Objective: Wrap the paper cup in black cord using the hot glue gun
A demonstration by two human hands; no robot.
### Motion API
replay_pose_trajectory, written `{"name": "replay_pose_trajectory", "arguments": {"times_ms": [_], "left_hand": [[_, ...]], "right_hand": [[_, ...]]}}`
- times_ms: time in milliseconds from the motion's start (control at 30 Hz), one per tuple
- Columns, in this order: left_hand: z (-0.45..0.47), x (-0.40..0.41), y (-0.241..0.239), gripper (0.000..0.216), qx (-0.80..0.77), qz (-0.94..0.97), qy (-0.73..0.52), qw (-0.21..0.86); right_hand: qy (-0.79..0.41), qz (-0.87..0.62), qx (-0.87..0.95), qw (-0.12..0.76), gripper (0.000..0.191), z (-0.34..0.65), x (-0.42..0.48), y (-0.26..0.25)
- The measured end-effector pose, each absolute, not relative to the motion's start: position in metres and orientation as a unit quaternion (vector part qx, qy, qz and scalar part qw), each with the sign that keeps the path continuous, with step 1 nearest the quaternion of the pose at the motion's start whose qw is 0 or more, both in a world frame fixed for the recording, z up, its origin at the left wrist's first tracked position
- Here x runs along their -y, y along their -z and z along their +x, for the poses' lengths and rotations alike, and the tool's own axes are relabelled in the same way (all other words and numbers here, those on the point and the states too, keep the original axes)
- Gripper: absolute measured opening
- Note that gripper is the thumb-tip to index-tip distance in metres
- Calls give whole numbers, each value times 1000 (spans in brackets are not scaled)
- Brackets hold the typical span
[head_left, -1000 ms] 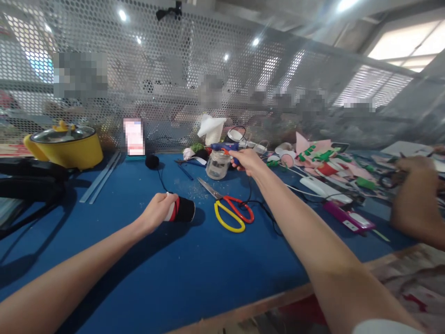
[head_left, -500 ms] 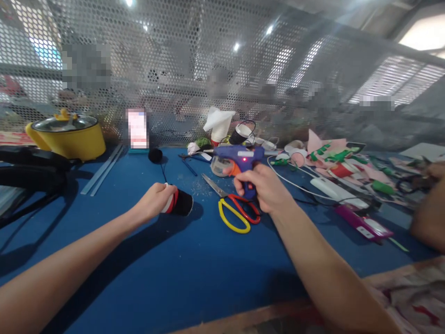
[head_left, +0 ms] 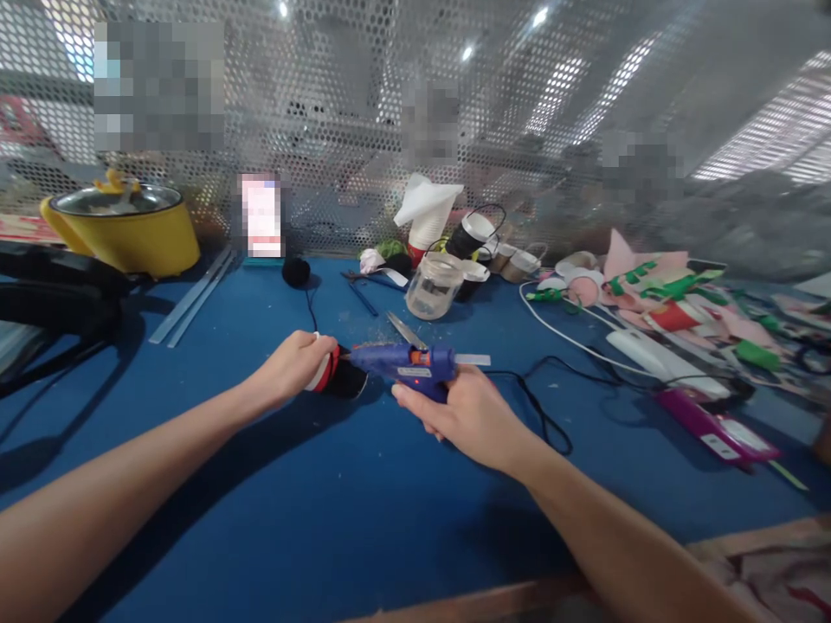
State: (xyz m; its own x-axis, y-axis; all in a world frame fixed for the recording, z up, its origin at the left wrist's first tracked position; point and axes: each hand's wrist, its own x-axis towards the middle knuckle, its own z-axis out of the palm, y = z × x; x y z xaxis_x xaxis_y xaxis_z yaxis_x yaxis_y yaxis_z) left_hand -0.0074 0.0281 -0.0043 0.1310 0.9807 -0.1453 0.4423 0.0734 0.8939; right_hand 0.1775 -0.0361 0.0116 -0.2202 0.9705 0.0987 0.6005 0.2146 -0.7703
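My left hand (head_left: 299,368) is closed around a small paper cup (head_left: 351,379) lying on its side, wrapped in black and red yarn. A black yarn strand runs from the cup to a black yarn ball (head_left: 297,272). My right hand (head_left: 477,411) grips a blue hot glue gun (head_left: 415,363) with a lit red light and a glue stick out of its back. The gun's nozzle is at the cup's yarn; whether it touches I cannot tell. Behind the gun, scissors (head_left: 406,330) show only their blades; their handles are hidden.
A clear plastic jar (head_left: 434,287), stacked paper cups (head_left: 431,221) and blue pliers (head_left: 361,294) stand or lie farther back. At left are a yellow pot (head_left: 126,229), glue sticks (head_left: 193,303) and a phone (head_left: 262,216). Right: cables, a purple power strip (head_left: 714,428), pink and green scraps (head_left: 655,277).
My right hand has brought the glue gun down and left from above the scissors to the cup. My left hand still holds the cup in about the same place.
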Motion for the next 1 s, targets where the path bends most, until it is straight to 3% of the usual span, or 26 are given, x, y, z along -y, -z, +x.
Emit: {"name": "replay_pose_trajectory", "arguments": {"times_ms": [333,1000], "left_hand": [[-9,-30,6,25,-581,625,-286,436],[-10,-31,10,24,-585,637,-275,420]], "right_hand": [[-191,-550,767,270,18,174,40,-11],[-124,-566,778,243,24,174,40,-10]]}}
